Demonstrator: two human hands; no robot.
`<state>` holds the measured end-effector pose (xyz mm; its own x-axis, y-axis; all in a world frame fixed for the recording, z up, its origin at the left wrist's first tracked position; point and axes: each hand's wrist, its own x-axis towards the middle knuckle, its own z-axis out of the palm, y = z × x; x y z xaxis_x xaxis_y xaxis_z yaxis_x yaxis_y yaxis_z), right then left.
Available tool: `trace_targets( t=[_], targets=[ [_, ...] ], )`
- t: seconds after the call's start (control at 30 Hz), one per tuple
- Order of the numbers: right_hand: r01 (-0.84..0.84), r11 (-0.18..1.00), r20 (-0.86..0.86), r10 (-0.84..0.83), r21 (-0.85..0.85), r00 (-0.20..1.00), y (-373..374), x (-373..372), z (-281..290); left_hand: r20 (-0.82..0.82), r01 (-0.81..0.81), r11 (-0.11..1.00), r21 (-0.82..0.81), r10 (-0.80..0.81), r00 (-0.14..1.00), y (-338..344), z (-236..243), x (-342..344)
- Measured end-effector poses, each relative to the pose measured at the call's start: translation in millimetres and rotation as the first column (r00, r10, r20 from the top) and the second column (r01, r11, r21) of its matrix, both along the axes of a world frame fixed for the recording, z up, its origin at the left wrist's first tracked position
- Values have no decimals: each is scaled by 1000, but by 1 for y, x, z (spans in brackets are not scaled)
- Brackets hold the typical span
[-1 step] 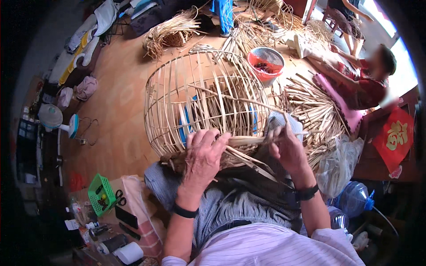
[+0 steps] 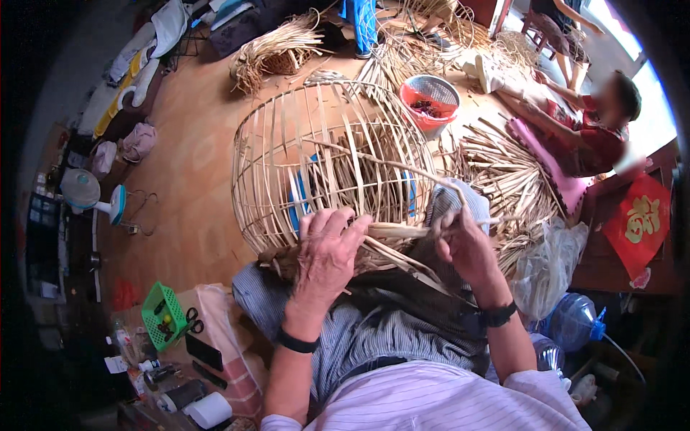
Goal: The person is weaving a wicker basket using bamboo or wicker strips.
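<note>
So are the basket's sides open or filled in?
Mostly open: the basket has wide gaps along its sides, and the floor shows through them.

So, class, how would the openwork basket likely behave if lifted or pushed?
The openwork basket would probably feel light for its size, since its walls are mostly gaps. Those walls may flex under a push, being thin and sparsely woven. Set free on its side, it might roll, given its rounded outline.

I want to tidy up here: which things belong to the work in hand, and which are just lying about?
Apparently in the work: the openwork frame; the pale strip between left hand and right hand; probably the loose stalks.

Seemingly lying about: green basket; scissors; plastic bag; water bottle.
</note>
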<state>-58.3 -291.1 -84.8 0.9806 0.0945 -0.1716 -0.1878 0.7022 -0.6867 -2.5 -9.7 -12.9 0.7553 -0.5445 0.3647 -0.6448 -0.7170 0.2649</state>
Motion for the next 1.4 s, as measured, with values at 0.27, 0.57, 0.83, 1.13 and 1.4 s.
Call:
trace_targets(
  t=[0.27, 0.57, 0.83, 1.13, 1.4],
  targets=[
    [128, 724, 233, 47, -678, 971, -79, -59, -59, -114, -87, 995, 49, 92, 989, -10, 20, -2],
    [-290, 897, -223, 223, -334, 949, -67, -65, 48, -456, -103, 988, -114, 40, 889, 2, 16, 14],
    [294, 309, 394, 346, -905, 851, 32, 3, 75, -525, -64, 996, -59, 23, 850, 5, 26, 26],
    [390, -77, 288, 547, -918, 786, 50, 69, 46, -436, -94, 981, -169, 12, 900, -4, 12, 23],
    [164, 202, 249, 538, -966, 805, 37, 47, 47, -510, -87, 963, -254, -57, 858, 6, 3, 22]
  ],
)
